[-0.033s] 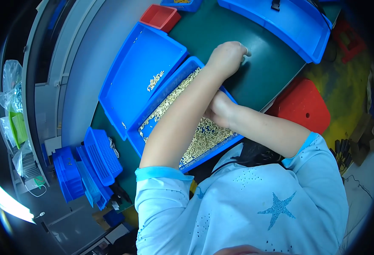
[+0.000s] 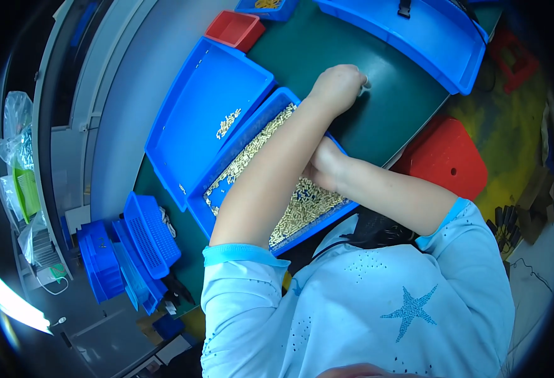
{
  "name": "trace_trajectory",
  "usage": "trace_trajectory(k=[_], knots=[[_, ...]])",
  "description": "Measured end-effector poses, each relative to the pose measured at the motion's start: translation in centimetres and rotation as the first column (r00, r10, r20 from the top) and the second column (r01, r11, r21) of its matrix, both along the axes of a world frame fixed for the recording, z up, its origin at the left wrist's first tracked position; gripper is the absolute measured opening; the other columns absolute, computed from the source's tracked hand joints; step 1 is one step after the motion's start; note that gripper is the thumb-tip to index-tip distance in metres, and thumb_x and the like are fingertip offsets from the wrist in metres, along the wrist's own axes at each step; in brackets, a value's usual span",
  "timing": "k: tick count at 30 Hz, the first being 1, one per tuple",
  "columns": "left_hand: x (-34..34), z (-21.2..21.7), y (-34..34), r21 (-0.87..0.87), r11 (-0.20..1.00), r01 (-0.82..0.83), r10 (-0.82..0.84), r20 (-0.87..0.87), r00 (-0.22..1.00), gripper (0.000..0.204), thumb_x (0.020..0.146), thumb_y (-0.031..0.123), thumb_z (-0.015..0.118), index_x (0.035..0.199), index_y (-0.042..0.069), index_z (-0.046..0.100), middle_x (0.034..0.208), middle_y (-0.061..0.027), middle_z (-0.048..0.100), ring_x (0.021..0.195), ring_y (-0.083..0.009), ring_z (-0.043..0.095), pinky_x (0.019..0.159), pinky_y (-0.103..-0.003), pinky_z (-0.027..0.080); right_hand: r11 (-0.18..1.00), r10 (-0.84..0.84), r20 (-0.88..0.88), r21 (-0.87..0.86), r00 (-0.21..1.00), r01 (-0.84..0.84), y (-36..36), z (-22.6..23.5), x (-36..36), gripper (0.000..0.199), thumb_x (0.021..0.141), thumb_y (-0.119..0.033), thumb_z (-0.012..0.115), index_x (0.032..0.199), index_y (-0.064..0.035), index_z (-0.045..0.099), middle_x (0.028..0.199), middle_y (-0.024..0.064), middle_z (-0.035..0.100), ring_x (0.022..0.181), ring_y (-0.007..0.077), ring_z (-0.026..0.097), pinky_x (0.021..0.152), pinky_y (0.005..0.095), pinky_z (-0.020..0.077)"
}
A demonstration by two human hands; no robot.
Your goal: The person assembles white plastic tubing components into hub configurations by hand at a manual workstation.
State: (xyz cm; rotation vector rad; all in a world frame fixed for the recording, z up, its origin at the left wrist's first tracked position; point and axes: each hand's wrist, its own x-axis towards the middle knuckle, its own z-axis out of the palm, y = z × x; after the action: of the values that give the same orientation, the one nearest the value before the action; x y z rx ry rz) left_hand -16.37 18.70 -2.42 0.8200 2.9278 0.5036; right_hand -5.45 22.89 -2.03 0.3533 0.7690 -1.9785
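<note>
My left hand [image 2: 340, 88] is over the green tabletop [image 2: 390, 104], beyond the tray, with its fingers curled closed. A small pale bit shows at its fingertips, too small to name. My left forearm crosses above a blue tray [image 2: 281, 101] full of small brass-coloured cylindrical pieces [image 2: 308, 211]. Beneath that forearm, my right hand [image 2: 328, 165] reaches over the right side of this tray, close to the pieces. Its fingers are mostly hidden, so what it holds cannot be seen.
Left of the tray lies another shallow blue tray [image 2: 195, 120] with a small heap of pieces [image 2: 228, 123]. A red bin [image 2: 235, 30] and a long blue tray [image 2: 434, 47] stand farther back. A red stool [image 2: 447, 160] is at the right, and blue baskets [image 2: 154, 236] at the left.
The whole view has shifted very slightly. Both hands keep nearly the same places and poses.
</note>
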Motion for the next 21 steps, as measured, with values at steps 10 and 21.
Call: trace_trajectory(k=[10, 21], knots=[[-1.8, -1.0, 2.1, -0.281, 0.952, 0.119, -0.124, -0.001, 0.992, 0.019, 0.072, 0.003, 0.056, 0.087, 0.007, 0.069, 0.087, -0.013, 0.065, 0.082, -0.0293, 0.064, 0.072, -0.038, 0.052, 0.998, -0.036, -0.05, -0.058, 0.998, 0.033, 1.1, 0.7, -0.4, 0.028, 0.094, -0.023, 0.036, 0.115, -0.0073, 0.047, 0.099, 0.006, 0.062, 0.09, 0.0181, 0.061, 0.088, 0.0388, 0.0455], [-1.1, -1.2, 1.3, -0.112, 0.988, -0.103, 0.105, 0.012, 0.994, 0.015, 0.07, 0.006, 0.058, 0.083, 0.003, 0.064, 0.087, -0.0182, 0.06, 0.082, -0.0348, 0.06, 0.075, -0.041, 0.05, 0.996, 0.043, 0.006, -0.075, 0.999, -0.042, 0.7, 0.3, -0.2, 0.023, 0.095, -0.026, 0.04, 0.105, -0.0091, 0.053, 0.097, 0.0033, 0.061, 0.09, 0.0146, 0.058, 0.083, 0.0351, 0.0467]])
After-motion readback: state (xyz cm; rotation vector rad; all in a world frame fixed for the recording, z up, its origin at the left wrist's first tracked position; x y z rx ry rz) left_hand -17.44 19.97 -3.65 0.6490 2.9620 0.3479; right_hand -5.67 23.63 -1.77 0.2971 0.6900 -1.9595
